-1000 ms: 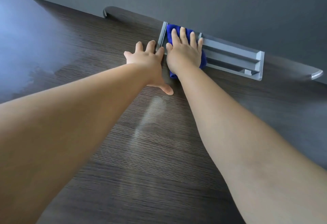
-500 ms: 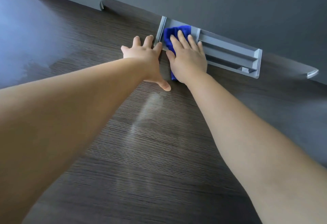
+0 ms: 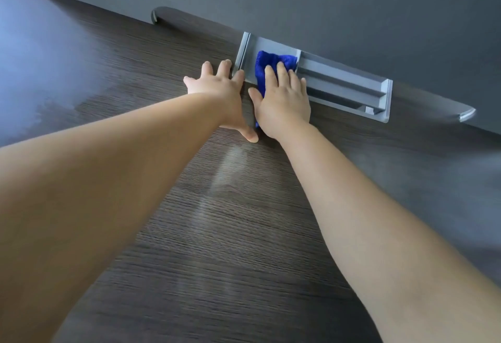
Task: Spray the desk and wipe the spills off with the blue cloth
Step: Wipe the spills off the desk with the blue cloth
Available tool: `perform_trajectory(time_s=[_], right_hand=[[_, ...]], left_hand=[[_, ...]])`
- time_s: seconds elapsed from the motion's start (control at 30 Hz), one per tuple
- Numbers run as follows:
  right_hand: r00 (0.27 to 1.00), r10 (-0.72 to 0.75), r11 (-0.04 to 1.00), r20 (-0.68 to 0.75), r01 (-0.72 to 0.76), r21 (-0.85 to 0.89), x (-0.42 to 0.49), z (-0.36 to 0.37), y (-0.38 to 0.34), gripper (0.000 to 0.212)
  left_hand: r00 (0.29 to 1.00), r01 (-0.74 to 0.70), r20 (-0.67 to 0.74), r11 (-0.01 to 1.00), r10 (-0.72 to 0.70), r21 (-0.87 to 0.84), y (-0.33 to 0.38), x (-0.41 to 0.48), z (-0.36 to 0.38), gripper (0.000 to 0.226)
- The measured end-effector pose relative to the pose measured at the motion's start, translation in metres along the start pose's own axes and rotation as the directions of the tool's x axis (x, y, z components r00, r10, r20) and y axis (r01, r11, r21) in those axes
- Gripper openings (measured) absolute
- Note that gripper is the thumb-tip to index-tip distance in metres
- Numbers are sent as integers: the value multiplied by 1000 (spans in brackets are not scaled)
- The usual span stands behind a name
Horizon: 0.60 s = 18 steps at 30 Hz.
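One blue cloth [image 3: 272,64] lies bunched in the left end of the grey recessed tray [image 3: 349,86] at the far edge of the tabletop [image 3: 162,275]; my right hand [image 3: 284,102] presses flat on it, fingers [image 3: 271,78] straight, not clenched; my left hand [image 3: 218,90] rests palm-down just beside, fingers released, tips touching the tray's left rim, thumb stretched back toward me; a pale hazy streak [image 3: 217,188] runs between my forearms; a grey wall [image 3: 325,4] stands behind.

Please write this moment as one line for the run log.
step: wipe | right hand: presses blue cloth into grey tray | left hand: flat on desk
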State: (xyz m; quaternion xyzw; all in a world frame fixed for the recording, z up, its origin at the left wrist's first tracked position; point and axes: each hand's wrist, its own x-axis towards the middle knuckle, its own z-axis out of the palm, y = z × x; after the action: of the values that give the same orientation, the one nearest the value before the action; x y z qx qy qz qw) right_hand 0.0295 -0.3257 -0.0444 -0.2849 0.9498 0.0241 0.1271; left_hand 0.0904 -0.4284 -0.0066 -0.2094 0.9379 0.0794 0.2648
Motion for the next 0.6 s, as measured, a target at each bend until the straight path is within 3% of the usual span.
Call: perform_trajectory(time_s=[0.17, 0.37, 0.6], right_hand=[[999, 40, 999, 16, -40, 21, 31, -8, 0, 62], [981, -138, 985, -135, 150, 88, -1, 5, 12, 49], [980, -168, 984, -108, 173, 42, 14, -1, -7, 42]], left_hand=[[1000, 7, 7, 1000, -7, -9, 0, -1, -1, 132], [1000, -1, -18, 1000, 0, -19, -4, -1, 4, 135], [1000, -2, -8, 1000, 2, -14, -6, 1, 7, 136]])
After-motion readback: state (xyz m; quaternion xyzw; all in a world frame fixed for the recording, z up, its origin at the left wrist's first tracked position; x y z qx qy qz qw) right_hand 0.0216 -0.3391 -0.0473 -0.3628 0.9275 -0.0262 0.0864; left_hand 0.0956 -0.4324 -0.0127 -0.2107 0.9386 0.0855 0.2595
